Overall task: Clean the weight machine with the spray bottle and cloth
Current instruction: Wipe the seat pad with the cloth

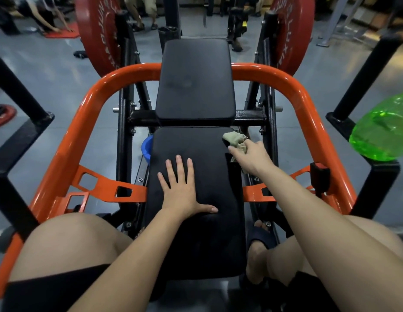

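Crumpled beige cloth [235, 140] on black seat pad [196, 154]

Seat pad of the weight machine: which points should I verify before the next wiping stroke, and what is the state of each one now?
1. Grip on the cloth: ok, the right hand holds it at the far right corner of the seat pad.
2. Wiping path free: not ok, the left hand lies flat on the middle of the pad.
3. Pad wet with spray: cannot tell.
4. Place of the green bottle: ok, it sits close on the right, on the black frame; its spray head is out of view.
5. Cleanness of the upper pad: not ok, faint marks show.
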Motion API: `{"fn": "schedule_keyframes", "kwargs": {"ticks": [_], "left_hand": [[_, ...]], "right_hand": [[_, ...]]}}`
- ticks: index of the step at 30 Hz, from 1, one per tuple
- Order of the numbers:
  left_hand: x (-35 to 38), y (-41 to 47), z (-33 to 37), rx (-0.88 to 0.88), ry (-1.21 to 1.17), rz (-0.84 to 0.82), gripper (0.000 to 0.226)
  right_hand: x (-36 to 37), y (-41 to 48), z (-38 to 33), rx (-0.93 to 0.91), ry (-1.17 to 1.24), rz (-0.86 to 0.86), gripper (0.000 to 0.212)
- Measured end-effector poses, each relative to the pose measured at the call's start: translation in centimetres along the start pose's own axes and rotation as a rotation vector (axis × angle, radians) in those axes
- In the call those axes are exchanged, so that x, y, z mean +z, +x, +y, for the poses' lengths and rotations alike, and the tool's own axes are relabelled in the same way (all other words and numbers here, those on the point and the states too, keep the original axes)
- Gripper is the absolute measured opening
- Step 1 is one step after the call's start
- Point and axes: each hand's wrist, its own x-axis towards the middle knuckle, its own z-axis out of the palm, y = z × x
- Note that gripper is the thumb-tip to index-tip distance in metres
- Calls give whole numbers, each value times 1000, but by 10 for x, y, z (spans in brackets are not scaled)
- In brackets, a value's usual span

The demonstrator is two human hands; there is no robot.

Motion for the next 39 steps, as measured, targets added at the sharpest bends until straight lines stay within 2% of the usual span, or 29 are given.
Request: {"fn": "schedule_keyframes", "kwargs": {"ticks": [4, 7, 10, 15, 17, 20, 23, 26, 28, 30, 33, 35, 37, 39], "left_hand": [[1, 0, 0, -2, 6, 1, 164], [1, 0, -1, -1, 4, 0, 164], [0, -1, -1, 8, -3, 1, 163], [-1, 1, -3, 14, -21, -36, 163], [-2, 3, -5, 21, -32, -70, 164], [-3, 6, -5, 15, -28, -100, 164], [-4, 5, -5, 15, -24, -107, 164], [-5, 3, -4, 19, -33, -106, 164], [-7, 0, -4, 20, -38, -100, 163], [-7, -1, -3, 19, -40, -90, 163], [-6, -4, -2, 16, -32, -68, 163], [-5, -5, -3, 15, -27, -51, 162], [-4, -3, -4, 18, -33, -57, 163], [-5, -1, -5, 25, -49, -82, 164]], "right_hand": [[1, 9, 0, 106, 129, 95, 33], [8, 15, 0, 253, 258, 134, 35], [14, 20, -5, 310, 441, 201, 35], [11, 38, -18, 178, 521, 374, 29], [9, 43, -19, 140, 519, 374, 27], [5, 41, -19, 93, 431, 287, 29], [0, 36, -9, 124, 282, 176, 34], [-9, 23, 5, 231, 129, -38, 32], [-13, 10, 7, 316, 138, -236, 26], [-12, 6, 7, 336, 142, -301, 25], [-8, 9, 6, 262, 57, -207, 35], [-6, 11, 7, 218, 60, -104, 25], [-9, 15, 6, 180, 208, 18, 19], [-9, 20, 4, 141, 394, 134, 22]]}}
